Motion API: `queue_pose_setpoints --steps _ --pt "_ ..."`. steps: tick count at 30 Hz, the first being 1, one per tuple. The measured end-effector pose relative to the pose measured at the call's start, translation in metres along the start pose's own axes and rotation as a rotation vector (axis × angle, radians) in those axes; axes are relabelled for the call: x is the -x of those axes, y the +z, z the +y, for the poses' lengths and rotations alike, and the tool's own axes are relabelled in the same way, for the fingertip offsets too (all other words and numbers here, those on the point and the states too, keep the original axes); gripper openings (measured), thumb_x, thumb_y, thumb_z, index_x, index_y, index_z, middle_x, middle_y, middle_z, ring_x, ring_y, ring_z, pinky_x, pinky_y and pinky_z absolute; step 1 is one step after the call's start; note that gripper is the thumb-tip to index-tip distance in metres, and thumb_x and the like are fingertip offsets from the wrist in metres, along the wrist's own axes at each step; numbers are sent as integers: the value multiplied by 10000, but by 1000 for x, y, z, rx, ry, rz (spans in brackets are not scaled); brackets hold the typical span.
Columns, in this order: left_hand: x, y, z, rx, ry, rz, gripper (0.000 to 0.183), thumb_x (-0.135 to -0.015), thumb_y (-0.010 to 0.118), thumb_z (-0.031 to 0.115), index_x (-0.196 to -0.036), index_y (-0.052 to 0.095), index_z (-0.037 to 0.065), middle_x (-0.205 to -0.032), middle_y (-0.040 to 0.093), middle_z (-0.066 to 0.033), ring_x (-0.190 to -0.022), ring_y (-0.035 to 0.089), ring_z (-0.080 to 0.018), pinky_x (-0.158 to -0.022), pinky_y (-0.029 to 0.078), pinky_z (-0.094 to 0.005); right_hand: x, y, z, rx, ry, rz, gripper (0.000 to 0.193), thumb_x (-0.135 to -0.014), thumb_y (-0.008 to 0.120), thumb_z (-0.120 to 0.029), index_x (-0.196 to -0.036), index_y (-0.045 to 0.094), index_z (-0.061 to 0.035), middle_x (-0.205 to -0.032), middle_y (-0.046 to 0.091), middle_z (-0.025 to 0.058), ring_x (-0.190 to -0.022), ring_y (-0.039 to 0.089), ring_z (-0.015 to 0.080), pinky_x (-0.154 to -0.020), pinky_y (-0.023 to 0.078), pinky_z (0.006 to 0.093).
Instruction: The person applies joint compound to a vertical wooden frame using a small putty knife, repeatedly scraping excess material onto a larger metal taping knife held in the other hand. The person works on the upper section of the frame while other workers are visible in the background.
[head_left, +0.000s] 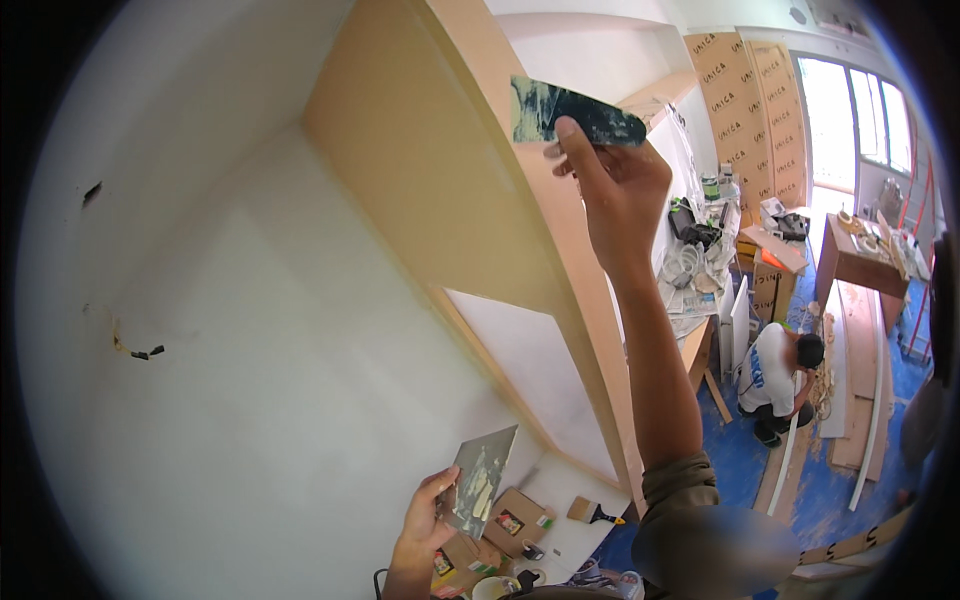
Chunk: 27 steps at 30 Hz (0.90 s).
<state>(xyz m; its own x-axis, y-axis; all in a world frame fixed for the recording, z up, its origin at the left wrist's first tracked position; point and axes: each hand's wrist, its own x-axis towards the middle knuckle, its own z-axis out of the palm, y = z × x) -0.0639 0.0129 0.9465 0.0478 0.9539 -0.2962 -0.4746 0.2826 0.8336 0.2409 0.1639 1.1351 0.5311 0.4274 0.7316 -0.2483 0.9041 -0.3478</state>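
My right hand (pixel 622 185) is raised at the upper middle and grips a dark flat scraper (pixel 585 112), its wide end smeared with pale filler. Thumb in front and fingers behind, it holds the scraper at the edge of a tan wooden panel (pixel 420 180); whether the blade touches the panel I cannot tell. Lower down, my left hand (pixel 428 515) pinches a grey rectangular plate (pixel 482 480) by its left side. Streaks of cream filler lie on the plate's face. Behind it are a white recessed panel (pixel 540 370) and the white wall (pixel 270 380).
Wires (pixel 140 352) stick out of the left wall. Below lie cardboard boxes (pixel 518 522), a paintbrush (pixel 592 511) and a tub (pixel 492 588). At right, a person (pixel 775 375) crouches by long boards (pixel 850 400) on the blue floor covering (pixel 735 460), near a cluttered worktop (pixel 695 290).
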Motion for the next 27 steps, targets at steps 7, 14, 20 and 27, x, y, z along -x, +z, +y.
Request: queue_pose_setpoints --steps 7,14,20,27 --pt "-6 40 24 75 74 87 281 -895 570 224 -1095 585 28 -780 644 -86 -569 629 -185 -415 506 -277 90 -1 -6 233 -444 -207 225 -770 657 108 -990 667 62 -855 694 190 -764 699 247 -742 562 292" --pt "-25 73 37 259 -14 -243 252 -945 483 218 -1090 578 34 -691 618 -112 -462 560 -165 -385 464 -232 167 -32 -21 541 -635 -280 249 -676 682 135 -890 712 11 -925 693 190 -817 702 304 -707 586 334" --pt "-29 71 31 227 -45 -440 226 -927 557 231 -923 636 19 -742 671 -48 -473 584 -67 -331 401 -173 185 -27 -33 550 -697 -429 172 -669 713 79 -828 712 13 -921 693 184 -844 699 315 -691 590 336" --pt "-17 88 36 107 72 -229 249 -937 565 258 -909 629 18 -697 645 -15 -423 538 -60 -312 372 -188 215 -48 -31 578 -660 -530 119 -679 677 89 -794 678 57 -897 689 187 -843 697 331 -679 589 343"
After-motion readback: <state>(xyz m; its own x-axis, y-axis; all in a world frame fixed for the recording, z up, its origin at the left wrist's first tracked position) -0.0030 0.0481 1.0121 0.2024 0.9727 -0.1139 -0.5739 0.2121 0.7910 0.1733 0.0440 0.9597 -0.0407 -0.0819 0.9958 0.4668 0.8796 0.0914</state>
